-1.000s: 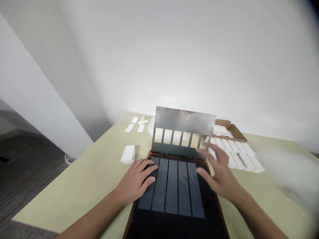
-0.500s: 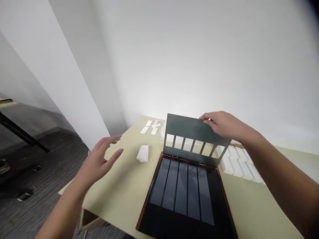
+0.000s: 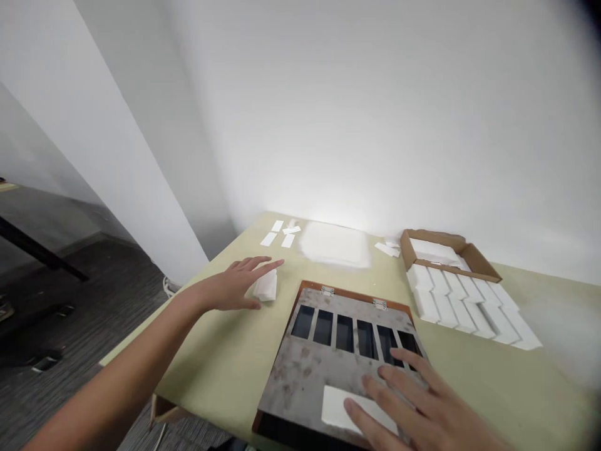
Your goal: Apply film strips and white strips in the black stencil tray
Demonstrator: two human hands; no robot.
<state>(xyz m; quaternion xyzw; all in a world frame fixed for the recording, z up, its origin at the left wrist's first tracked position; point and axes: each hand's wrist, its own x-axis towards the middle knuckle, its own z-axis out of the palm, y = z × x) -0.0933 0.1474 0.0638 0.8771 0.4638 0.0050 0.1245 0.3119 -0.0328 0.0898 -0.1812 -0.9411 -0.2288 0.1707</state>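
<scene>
Starting at the left edge of the tabletop (image 3: 220,351): left hand (image 3: 237,287) stretched out flat, fingers straight and close together, not gripping anything, just resting against a small white stack (image 3: 267,288) roughly halfway along that edge. Further back, by the far left corner, a few loose white slips (image 3: 282,233) scattered around. Right beside those, along the far edge, a pale white pad (image 3: 334,245), too washed out by the light to say much more.

Front and centre at the near edge: slotted metal plate (image 3: 300,369), stained, lying flat over a brown-rimmed tray (image 3: 352,293), with two little hinges (image 3: 327,290) on the far side and six dark slots in a row. Near end of the plate: a white card (image 3: 335,404). Right hand (image 3: 422,419) palm down on the plate, fingers spread wide, clamped on nothing, tips touching the card.

Off toward the right, near the far edge, an open cardboard box (image 3: 451,272) with white pieces inside. Just in front of it, rows of white blocks (image 3: 462,307) laid out neatly, well apart from either hand.
</scene>
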